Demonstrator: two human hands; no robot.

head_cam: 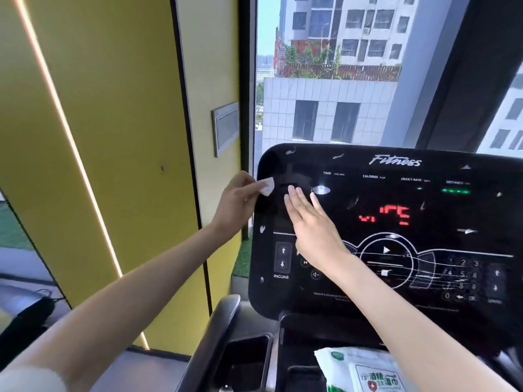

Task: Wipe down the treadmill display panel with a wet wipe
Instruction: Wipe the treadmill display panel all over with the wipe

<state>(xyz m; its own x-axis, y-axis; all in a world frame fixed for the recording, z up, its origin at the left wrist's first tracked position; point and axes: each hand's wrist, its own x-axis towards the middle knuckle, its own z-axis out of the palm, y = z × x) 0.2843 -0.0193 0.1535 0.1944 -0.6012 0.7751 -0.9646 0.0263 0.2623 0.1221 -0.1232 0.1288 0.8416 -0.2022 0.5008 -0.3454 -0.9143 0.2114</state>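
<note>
The treadmill display panel (441, 309) fills the centre right of the frame, with red digits lit and white smears across its black surface. The left hand (237, 200) is at the panel's upper left edge and pinches a small folded wet wipe (267, 187) between thumb and fingers; the wipe touches the panel edge. The right hand (314, 230) lies flat on the panel just right of the wipe, fingers straight and close together, holding nothing. A wipe packet (365, 369) lies at the bottom centre, below the panel.

Yellow wall (119, 108), window (325, 80) facing buildings
</note>
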